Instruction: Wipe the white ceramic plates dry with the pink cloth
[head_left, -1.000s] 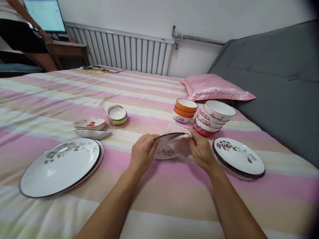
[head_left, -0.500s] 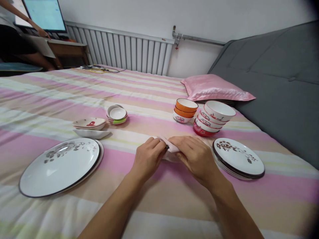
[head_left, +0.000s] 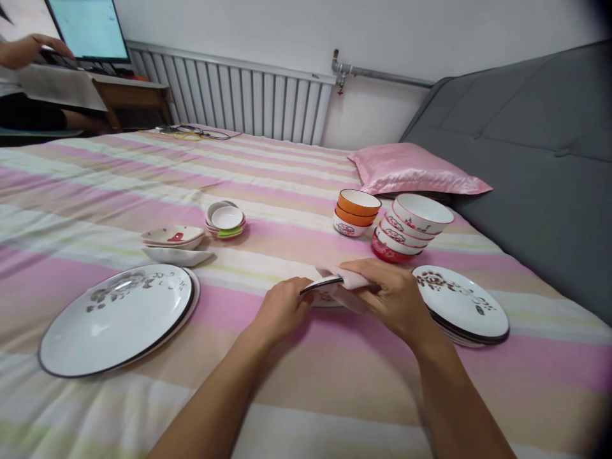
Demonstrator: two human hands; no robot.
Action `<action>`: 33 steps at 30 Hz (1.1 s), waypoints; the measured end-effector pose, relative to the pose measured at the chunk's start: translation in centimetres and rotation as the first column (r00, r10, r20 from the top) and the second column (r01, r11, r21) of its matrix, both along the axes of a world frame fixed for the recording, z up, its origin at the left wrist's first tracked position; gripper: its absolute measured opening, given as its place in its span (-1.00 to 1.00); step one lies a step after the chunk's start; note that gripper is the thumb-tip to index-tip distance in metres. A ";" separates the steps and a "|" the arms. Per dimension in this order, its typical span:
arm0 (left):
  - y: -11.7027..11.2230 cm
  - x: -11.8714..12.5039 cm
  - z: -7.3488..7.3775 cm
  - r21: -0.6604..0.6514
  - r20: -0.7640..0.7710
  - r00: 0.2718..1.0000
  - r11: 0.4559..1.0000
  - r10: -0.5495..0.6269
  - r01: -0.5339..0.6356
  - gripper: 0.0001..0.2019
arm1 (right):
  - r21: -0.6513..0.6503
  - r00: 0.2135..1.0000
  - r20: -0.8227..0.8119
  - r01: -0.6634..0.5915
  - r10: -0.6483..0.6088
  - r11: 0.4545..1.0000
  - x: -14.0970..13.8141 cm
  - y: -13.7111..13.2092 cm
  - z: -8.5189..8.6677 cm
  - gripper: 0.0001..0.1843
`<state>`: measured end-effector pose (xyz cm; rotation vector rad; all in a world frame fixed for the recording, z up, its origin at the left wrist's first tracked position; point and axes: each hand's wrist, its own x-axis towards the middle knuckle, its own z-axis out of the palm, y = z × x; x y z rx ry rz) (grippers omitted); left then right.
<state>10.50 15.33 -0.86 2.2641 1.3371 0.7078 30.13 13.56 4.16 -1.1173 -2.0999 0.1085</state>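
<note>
A white plate with a dark rim (head_left: 323,284) is tilted up over the bedspread, and most of its face is hidden from me. My left hand (head_left: 285,307) is closed on the plate's left edge. On the other side my right hand (head_left: 388,294) pinches a pale pink cloth (head_left: 352,279), folded over the plate's right rim. Beneath the raised edge shows part of a patterned white surface; I cannot tell whether it belongs to the same plate. To the right of my right hand lies a stack of flowered plates (head_left: 463,302).
Large oval plates (head_left: 119,322) lie at left, with boat-shaped dishes (head_left: 174,237) and small dishes (head_left: 226,218) behind. Orange-topped bowls (head_left: 356,210) and taller stacked bowls (head_left: 412,224) stand near a pink pillow (head_left: 415,167). A person's hand (head_left: 36,50) is by a monitor (head_left: 88,29).
My right hand has slid rightward with the cloth, baring more of the plate's dark rim. My left hand has shifted slightly down. The person at far left has lowered and moved their arm.
</note>
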 end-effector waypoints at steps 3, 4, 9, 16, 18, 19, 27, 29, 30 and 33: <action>-0.1 0.0 0.2 0.000 -0.024 1.000 1.000 -0.017 0.017 -0.83 | -0.028 1.000 -0.007 -0.007 0.007 1.000 0.3 -0.1 0.2 -0.75; -0.2 0.0 0.3 0.018 -0.035 0.999 0.999 -0.028 0.029 -0.83 | -0.030 1.000 0.000 -0.012 0.012 0.999 0.4 -0.1 0.3 -0.75; -0.4 0.1 0.5 0.130 -0.152 0.988 0.990 -0.032 0.052 -0.86 | -0.062 0.995 0.088 -0.046 0.052 0.997 0.6 -0.5 0.7 -0.72; -0.4 -0.2 0.5 0.453 0.031 1.000 0.891 0.007 -0.020 -0.84 | -0.071 0.997 0.041 -0.067 0.070 0.995 0.3 -0.7 0.7 -0.74; -0.3 -0.3 0.5 0.507 0.137 0.990 0.861 -0.035 -0.040 -0.85 | -0.079 0.997 0.003 -0.081 0.082 0.994 0.1 -0.4 0.4 -0.73; -0.3 -0.3 0.5 0.515 0.181 0.982 0.855 -0.052 -0.050 -0.85 | -0.087 0.996 -0.015 -0.087 0.086 0.992 0.1 -0.2 0.3 -0.73; -0.2 -0.1 0.7 0.487 0.305 0.949 0.869 -0.073 -0.090 -0.87 | -0.163 0.993 -0.060 -0.107 0.098 0.981 0.1 0.3 0.1 -0.72; -0.2 -0.1 0.7 0.463 0.309 0.949 0.881 -0.058 -0.097 -0.87 | -0.176 0.994 -0.067 -0.092 0.082 0.980 0.0 0.3 0.0 -0.69; -0.1 -0.2 0.7 0.452 0.309 0.950 0.886 -0.050 -0.101 -0.87 | -0.186 0.994 -0.082 -0.080 0.066 0.979 0.0 0.2 -0.1 -0.65; -0.1 -0.2 0.6 0.412 0.316 0.949 0.902 -0.008 -0.130 -0.87 | -0.219 0.980 -0.197 -0.076 0.032 0.973 -0.2 0.1 -0.4 -0.53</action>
